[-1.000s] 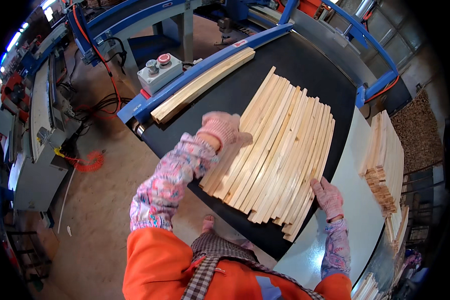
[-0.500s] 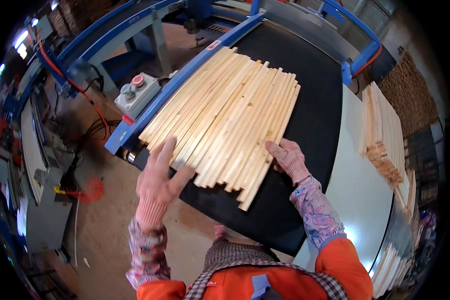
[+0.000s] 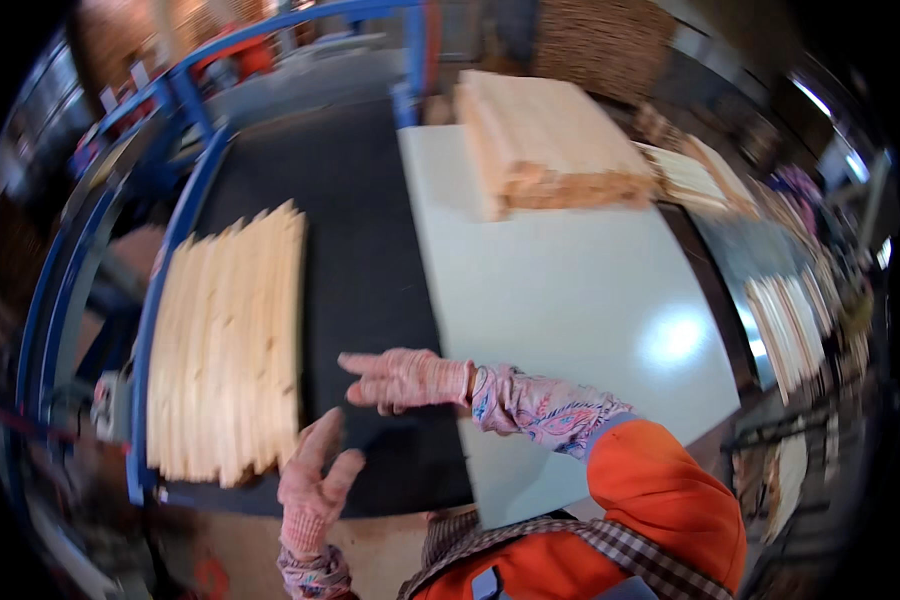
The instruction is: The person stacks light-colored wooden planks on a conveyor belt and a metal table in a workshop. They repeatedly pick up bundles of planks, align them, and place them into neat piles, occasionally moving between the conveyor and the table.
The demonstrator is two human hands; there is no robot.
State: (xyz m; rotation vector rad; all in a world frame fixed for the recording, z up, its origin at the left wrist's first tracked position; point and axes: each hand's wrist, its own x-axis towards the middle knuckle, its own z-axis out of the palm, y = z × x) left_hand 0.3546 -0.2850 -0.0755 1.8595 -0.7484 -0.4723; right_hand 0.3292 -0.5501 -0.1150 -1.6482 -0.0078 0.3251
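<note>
Wooden strips (image 3: 230, 350): side by side on the left part of the black belt (image 3: 360, 220) | Left hand (image 3: 315, 480): over the belt's near end, thumb and fingers parted, just beside the strips; contact cannot be told | Right hand (image 3: 400, 380): above the belt's right side, fingers outstretched | White table (image 3: 570, 300): right of the belt

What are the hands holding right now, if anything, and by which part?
Nothing is held: right hand open over the black belt, left hand open beside the near right corner of the wooden strips, contact unclear.
</note>
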